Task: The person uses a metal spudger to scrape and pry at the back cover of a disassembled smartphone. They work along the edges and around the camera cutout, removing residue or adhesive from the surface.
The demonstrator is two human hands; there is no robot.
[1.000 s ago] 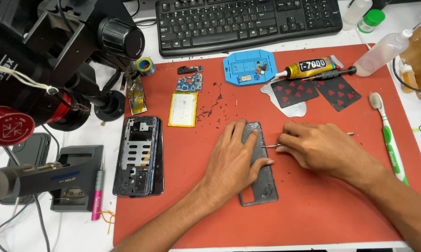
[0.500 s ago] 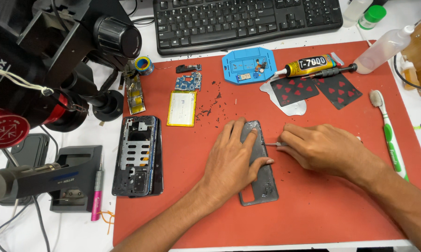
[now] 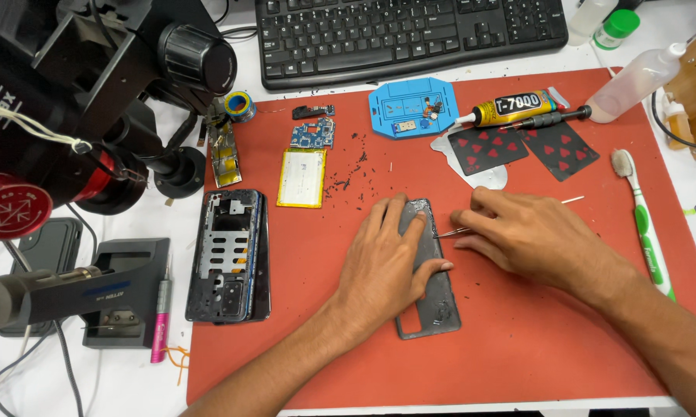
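My left hand (image 3: 386,262) lies flat on a grey phone back cover (image 3: 434,303) in the middle of the red work mat (image 3: 518,355), pressing it down. My right hand (image 3: 529,235) is to the cover's right and grips thin metal tweezers (image 3: 450,231), whose tips touch the cover's right edge. A stripped phone frame (image 3: 228,255) lies at the mat's left edge. Beside it, further back, sits a yellow battery (image 3: 301,177). Small black scrapings are scattered on the mat near the battery.
A microscope (image 3: 77,100) stands at the left, a black keyboard (image 3: 409,35) at the back. On the mat lie a blue parts tray (image 3: 412,108), a glue tube (image 3: 514,106), two playing cards (image 3: 521,147) and a small circuit board (image 3: 313,135). A green toothbrush (image 3: 645,232) and a squeeze bottle (image 3: 633,81) are right.
Both hands stay on the back cover; the right hand with the tweezers has shifted slightly along the cover's right edge. Nothing else has moved.
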